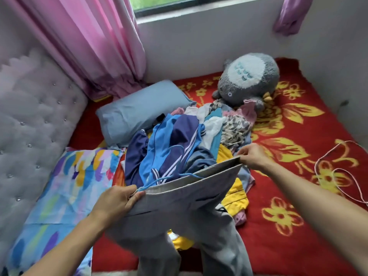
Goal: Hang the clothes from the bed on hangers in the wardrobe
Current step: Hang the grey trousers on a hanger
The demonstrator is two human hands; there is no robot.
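Grey sweatpants (185, 208) are stretched by the waistband between my two hands, legs hanging down toward the bed's near edge. My left hand (117, 202) pinches the waistband's left end, and my right hand (253, 156) pinches its right end. Behind the pants lies a pile of clothes (179, 142) on the bed: blue and navy striped sportswear, white and patterned pieces, and a yellow garment (236, 194) partly under the pants. No hanger or wardrobe shows in the head view.
The bed has a red blanket with yellow flowers (298, 196). A blue pillow (139, 110), a colourful pillow (65, 192), a grey plush toy (249, 80) and a pink cord (338, 176) lie on it. Padded headboard (29, 126) at left, pink curtain (95, 40) behind.
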